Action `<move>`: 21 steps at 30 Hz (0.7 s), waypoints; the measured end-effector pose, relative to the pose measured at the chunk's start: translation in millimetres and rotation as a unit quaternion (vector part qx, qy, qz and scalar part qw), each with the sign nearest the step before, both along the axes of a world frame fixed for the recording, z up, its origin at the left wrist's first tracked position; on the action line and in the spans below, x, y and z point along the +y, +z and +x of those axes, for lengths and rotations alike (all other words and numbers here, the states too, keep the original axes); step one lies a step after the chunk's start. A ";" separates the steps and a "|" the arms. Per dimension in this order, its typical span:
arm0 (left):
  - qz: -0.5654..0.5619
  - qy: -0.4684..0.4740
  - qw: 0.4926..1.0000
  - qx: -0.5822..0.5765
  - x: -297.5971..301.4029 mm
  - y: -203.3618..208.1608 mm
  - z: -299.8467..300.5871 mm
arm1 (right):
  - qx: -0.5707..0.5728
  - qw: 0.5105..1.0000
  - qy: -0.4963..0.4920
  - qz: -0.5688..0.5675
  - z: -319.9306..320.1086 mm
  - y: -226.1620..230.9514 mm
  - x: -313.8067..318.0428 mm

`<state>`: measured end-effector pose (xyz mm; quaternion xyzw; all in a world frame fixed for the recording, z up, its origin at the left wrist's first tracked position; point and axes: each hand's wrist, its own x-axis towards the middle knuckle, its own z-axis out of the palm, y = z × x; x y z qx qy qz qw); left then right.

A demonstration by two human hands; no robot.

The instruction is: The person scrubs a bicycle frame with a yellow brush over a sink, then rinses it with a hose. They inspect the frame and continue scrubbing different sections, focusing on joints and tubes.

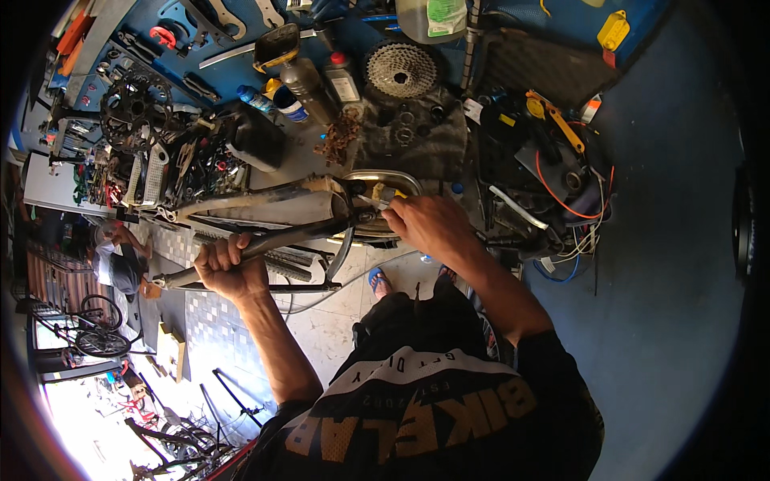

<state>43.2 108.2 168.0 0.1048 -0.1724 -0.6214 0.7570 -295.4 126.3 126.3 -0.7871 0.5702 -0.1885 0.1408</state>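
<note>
My left hand (231, 268) is wrapped round a dark tube of a bicycle frame part (301, 233), which has two long arms reaching left over the bench. At its right end, my right hand (429, 228) is closed on a small brush-like tool (385, 195) with pale and yellow parts. The tool's tip is close to the frame part's joint; whether they touch, I cannot tell. Beneath that end lies a metal tray (389, 174), partly covered by the frame part and my hand.
A cassette (401, 70) and small rings (405, 128) rest on a dark cloth. Bottles (343, 78) stand at the back, with chainrings (136, 108) and many tools to the left. Cables and an orange-handled tool (561, 124) clutter the right. Another person (124, 260) is far left.
</note>
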 end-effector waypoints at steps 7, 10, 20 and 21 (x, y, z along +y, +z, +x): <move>0.033 0.005 0.999 0.033 -7.8 -8.0 6.4 | -0.113 0.992 -0.010 0.048 4.2 -3.2 -10.4; 0.051 0.011 0.998 0.035 -4.9 -9.9 7.3 | -0.166 0.982 -0.012 0.090 4.8 -13.5 -9.7; 0.050 0.019 0.999 0.005 -1.9 -10.2 6.1 | -0.197 0.974 0.015 0.110 3.7 -33.5 -13.6; 0.054 0.019 0.998 0.004 -2.6 -10.4 6.5 | -0.185 0.976 0.011 0.112 3.8 -33.6 -13.5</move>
